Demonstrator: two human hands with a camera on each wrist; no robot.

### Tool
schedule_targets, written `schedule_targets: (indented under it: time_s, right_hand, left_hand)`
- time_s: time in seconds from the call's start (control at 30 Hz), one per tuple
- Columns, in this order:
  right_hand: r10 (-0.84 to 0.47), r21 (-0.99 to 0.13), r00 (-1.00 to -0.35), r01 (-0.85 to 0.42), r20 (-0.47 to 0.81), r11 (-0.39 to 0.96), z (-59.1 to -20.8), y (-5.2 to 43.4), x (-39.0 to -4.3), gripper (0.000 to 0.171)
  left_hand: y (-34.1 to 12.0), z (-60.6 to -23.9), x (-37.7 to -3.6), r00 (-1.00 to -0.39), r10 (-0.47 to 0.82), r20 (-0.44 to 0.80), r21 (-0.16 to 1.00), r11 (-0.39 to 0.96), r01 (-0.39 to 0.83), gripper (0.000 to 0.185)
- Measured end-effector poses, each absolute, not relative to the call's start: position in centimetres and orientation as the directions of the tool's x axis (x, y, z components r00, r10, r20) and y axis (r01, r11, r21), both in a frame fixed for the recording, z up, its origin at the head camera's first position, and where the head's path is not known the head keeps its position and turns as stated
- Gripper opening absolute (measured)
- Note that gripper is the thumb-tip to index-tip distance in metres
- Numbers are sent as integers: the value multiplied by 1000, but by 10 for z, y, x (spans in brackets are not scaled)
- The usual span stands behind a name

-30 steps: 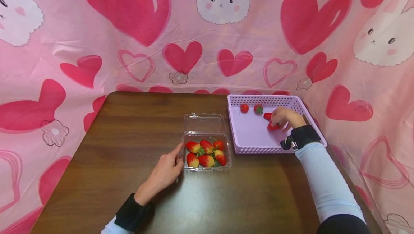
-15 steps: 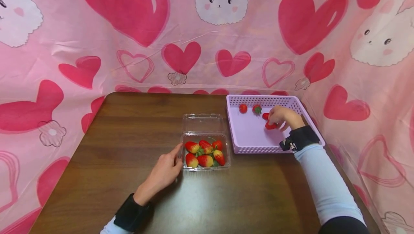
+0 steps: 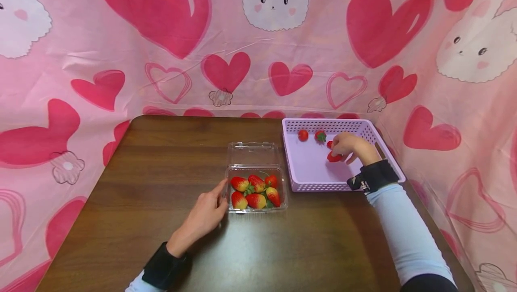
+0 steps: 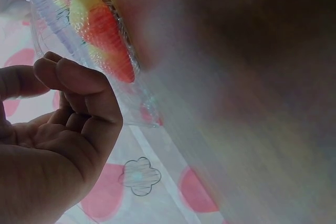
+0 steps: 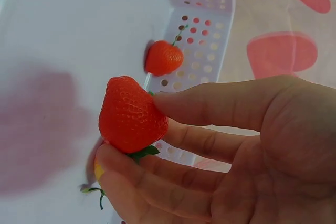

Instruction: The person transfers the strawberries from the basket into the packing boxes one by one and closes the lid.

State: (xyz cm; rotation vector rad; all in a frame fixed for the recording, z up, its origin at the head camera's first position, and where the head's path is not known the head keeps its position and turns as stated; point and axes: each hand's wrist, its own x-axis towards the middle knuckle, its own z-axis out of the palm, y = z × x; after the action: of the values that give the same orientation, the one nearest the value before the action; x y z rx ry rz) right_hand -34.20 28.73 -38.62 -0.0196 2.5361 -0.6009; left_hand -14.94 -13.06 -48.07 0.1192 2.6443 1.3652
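Note:
My right hand [image 3: 348,147] is over the lilac basket [image 3: 311,173]. It pinches a red strawberry [image 5: 128,116] between thumb and fingers, with the green leaves below the fruit. Another strawberry [image 3: 330,144], partly hidden by that hand, lies beneath it. Two more, a round one [image 3: 303,135] and a leafy one [image 3: 320,137], lie by the basket's back wall. My left hand [image 3: 207,211] touches the left edge of a clear plastic clamshell box [image 3: 258,211] with its index finger; its other fingers bend loosely. Several red and yellow strawberries [image 3: 256,201] fill the box.
The clamshell's clear lid [image 3: 253,154] lies folded back behind it, close to the basket's left wall. Both containers stand on a brown wooden table [image 3: 177,148]. A pink curtain [image 3: 258,45] printed with hearts and rabbits hangs behind and at both sides.
My right hand has shifted slightly left with the strawberry it holds. My left hand and the clamshell box have stayed in place.

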Motion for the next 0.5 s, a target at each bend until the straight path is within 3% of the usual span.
schedule_targets:
  time_s: [0.5]
  right_hand:
    - [-196,-445,-887,12,-418,896,-383,268,-322,32]
  left_hand:
    - [-131,-479,-150,-982,142,-128,818,575,-23,65]
